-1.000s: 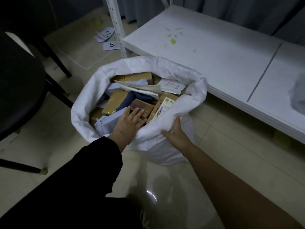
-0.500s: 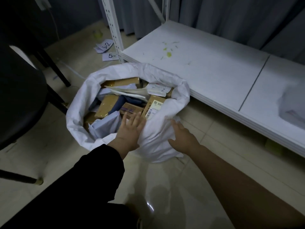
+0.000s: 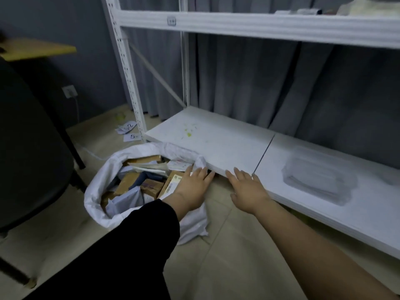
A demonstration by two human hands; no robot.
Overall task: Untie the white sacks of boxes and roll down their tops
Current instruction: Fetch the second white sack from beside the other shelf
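White steel shelving unit (image 3: 216,24): stood beyond the fingertips of both hands, lowest board (image 3: 227,144) level with them. White woven sack (image 3: 97,187): sat on the tiled floor (image 3: 233,256), left of and partly beneath the left fingers, top rolled down, mouth open, far rim against the front edge of the lowest board. Cardboard boxes (image 3: 127,182) and paper parcels: packed inside the sack, left of the left fingers. Clear plastic bag (image 3: 313,180): lay flat on the lowest board, right of the right fingers. Left hand (image 3: 192,187): black-sleeved, fingers straight and close together, laid over the right part of the sack rim, gripping nothing. Right hand (image 3: 246,189): bare forearm, fingers extended and slightly spread, fingertips at the front edge of the board, holding nothing; contact with the board could not be told.
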